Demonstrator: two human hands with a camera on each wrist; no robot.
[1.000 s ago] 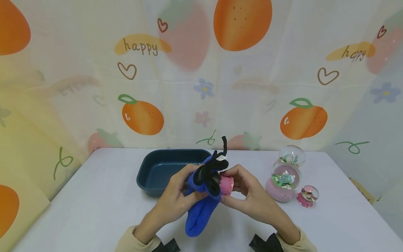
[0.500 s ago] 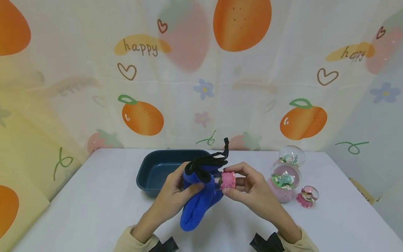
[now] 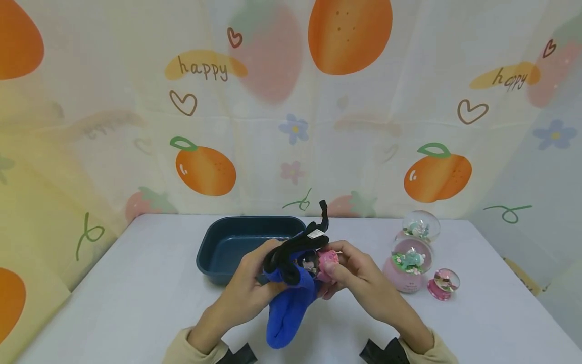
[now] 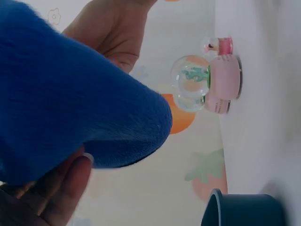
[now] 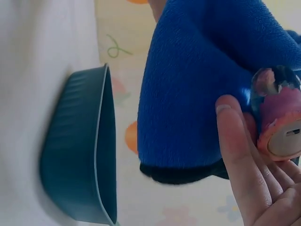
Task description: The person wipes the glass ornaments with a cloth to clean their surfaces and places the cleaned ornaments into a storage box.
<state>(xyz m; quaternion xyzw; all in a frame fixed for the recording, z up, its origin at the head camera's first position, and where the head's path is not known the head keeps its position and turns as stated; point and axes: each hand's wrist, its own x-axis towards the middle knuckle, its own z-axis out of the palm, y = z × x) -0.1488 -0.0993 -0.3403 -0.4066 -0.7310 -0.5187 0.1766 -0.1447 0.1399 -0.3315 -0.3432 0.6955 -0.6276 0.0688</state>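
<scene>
Nearest: cream sleeves [image 3: 200, 349] and black straps [image 3: 241, 355] at the bottom edge. Left hand [image 3: 247, 285] grips a blue cloth pouch [image 3: 288, 316], thumb in front, other fingers mostly hidden by it in the head view. Right hand [image 3: 364, 280] pinches a small snow globe [image 3: 326, 264] by its pink base, thumb on the near side. Glass end points left, right at the pouch's black trim [image 3: 291, 247]; can't tell how far in it sits. Globe is tilted over, base underside visible from the right wrist. White tag [image 3: 316, 233] on the trim, black cord [image 3: 324, 215] sticking up.

All of that is above the white desk [image 3: 145, 303]. On the desk, right side: another small globe [image 3: 444, 284], a large pink-based globe [image 3: 411, 263] just left of it, a second large one [image 3: 420, 227] partly hidden behind. Right hand is near the large globe's base. Dark teal tray [image 3: 220, 253] sits behind the left hand; hand and pouch block its front right part. Furthest: fruit-print backdrop [image 3: 254, 162] behind the desk.
</scene>
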